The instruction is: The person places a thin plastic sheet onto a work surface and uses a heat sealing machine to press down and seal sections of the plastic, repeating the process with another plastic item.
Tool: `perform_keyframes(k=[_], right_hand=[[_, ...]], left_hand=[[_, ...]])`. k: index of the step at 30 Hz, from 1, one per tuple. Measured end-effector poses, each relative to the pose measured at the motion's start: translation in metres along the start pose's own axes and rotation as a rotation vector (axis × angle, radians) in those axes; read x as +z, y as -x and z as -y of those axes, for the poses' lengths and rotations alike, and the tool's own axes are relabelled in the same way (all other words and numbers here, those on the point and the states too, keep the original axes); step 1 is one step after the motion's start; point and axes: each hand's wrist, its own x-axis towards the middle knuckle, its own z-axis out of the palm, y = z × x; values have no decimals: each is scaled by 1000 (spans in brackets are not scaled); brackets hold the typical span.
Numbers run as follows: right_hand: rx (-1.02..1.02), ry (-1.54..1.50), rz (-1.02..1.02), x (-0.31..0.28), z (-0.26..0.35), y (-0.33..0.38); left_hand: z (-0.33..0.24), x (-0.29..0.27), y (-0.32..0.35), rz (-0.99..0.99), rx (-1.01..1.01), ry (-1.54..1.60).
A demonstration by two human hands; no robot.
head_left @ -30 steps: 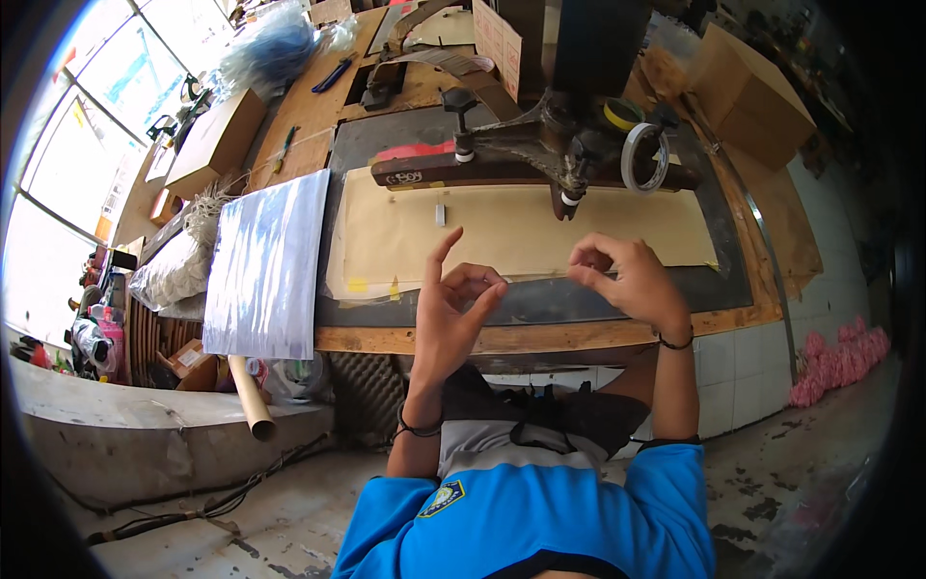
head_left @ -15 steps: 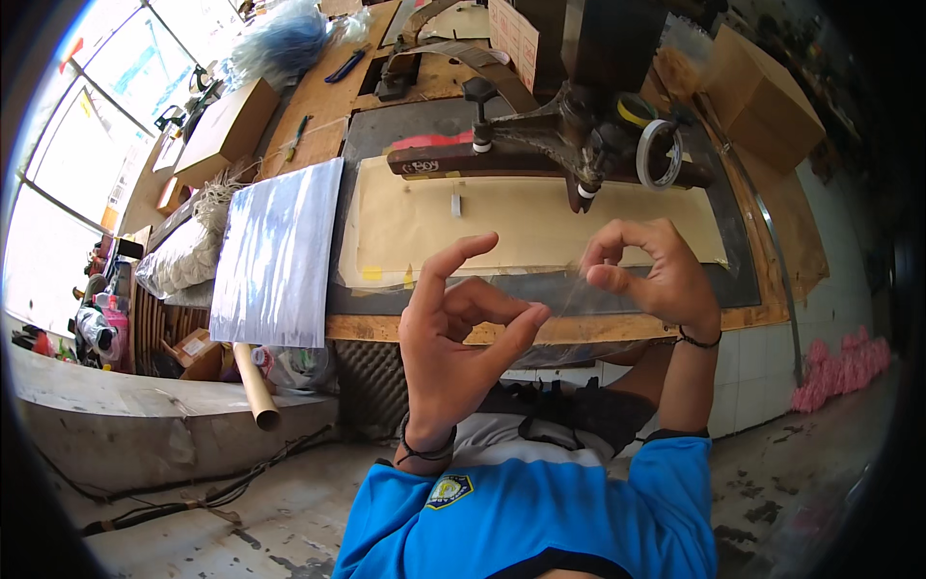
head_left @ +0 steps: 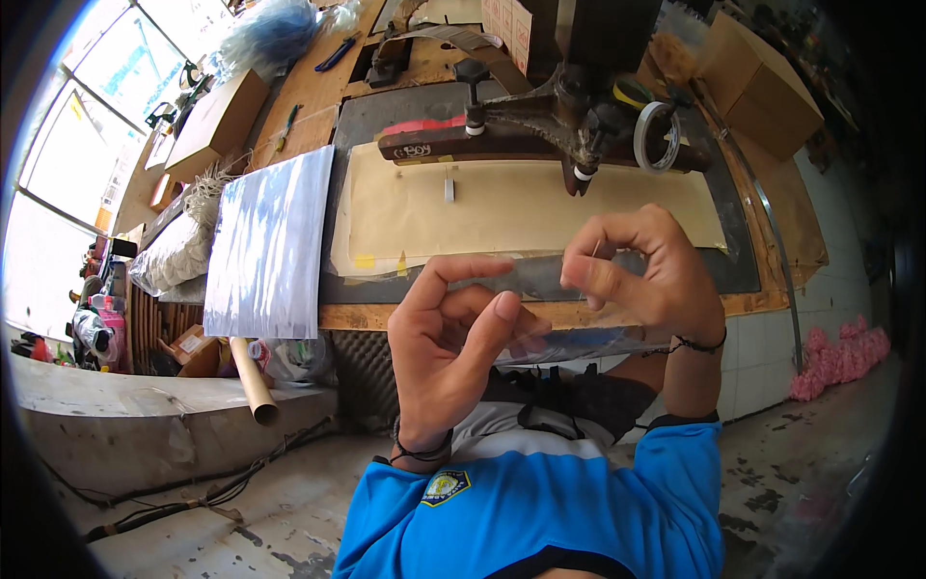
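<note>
Head view | clear film [head_left: 540,338] stretched between both hands, long axis left-right, just above the desk [head_left: 540,314] edge | right hand [head_left: 646,270] fingers pinched on film's right end | left hand [head_left: 449,347] fingers curled, thumb on film's left end | both equally near.

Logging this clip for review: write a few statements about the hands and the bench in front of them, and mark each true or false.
1. Both hands are raised in front of the bench edge. True: left hand, right hand.
2. A clear plastic strip stretches between the hands. True.
3. The right hand rests flat on the tan sheet. False: it is lifted, fingers curled.
4. The cardboard tube lies on the bench. False: it sticks out below the bench.
</note>
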Motion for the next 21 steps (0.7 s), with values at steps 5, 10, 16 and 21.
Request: perform_keyframes(k=[5,10,16,21], right_hand=[[34,-38,-16,-1,-1,1],[111,-133,-2,4,-1,1],[157,-157,57,5,1,-1],[181,-149,81,6,-2,-2]], left_hand=[[1,-8,1,106,39,-4],[6,-11,-1,158,32,35],[11,-12,1,163,-46,81],[15,-11,1,165,-34,91]])
